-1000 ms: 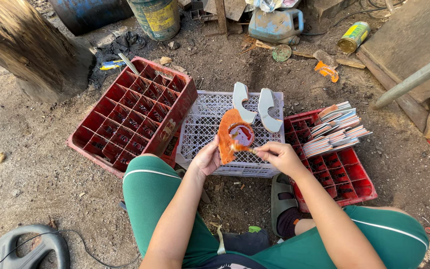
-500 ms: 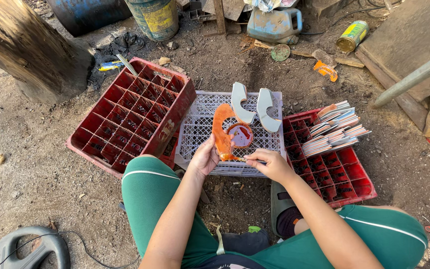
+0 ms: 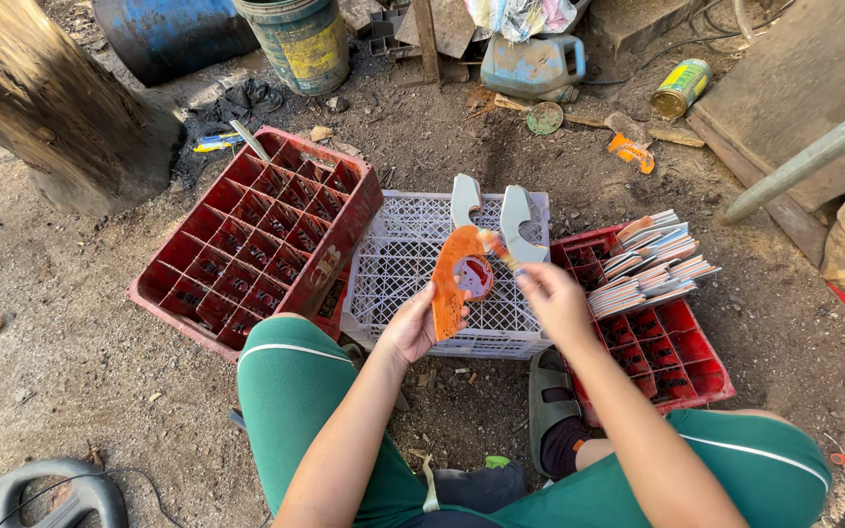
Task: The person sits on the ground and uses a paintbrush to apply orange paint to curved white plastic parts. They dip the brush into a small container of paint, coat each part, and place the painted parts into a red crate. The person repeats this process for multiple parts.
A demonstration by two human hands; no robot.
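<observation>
A seated person in green trousers holds a flat, orange-coated curved piece with a rounded cut-out (image 3: pixel 454 279) above a white plastic lattice crate (image 3: pixel 403 269) on a dirt yard. The left hand (image 3: pixel 411 328) grips the piece by its lower end, fingers wrapped around the edge, keeping it upright and tilted slightly toward the camera. The piece is wet-looking orange over most of its face, with a darker reddish ring around the cut-out near its middle. The right hand (image 3: pixel 552 301) pinches a small brush-like tool (image 3: pixel 497 248) between thumb and fingertips, its orange-stained tip touching the upper right edge of the piece.

Two pale, uncoated pieces of the same hooked shape (image 3: pixel 491 210) stand upright at the far rim of the white crate, just behind the orange one. To the left, a red plastic bottle crate with square compartments (image 3: pixel 256 235) leans tilted against the white crate. To the right, a second red compartment crate (image 3: pixel 672 347) lies flat on the ground, carrying a fanned stack of thin flat cards with pale and orange edges (image 3: pixel 652 264) at its far end.

Farther back stand a blue metal drum (image 3: pixel 173 34), a green-and-yellow bucket (image 3: pixel 303 41) and a blue plastic jerrycan (image 3: pixel 532 64). A thick tree trunk (image 3: pixel 46 103) rises at the left. A sandalled foot (image 3: pixel 548 391) rests beside the white crate.
</observation>
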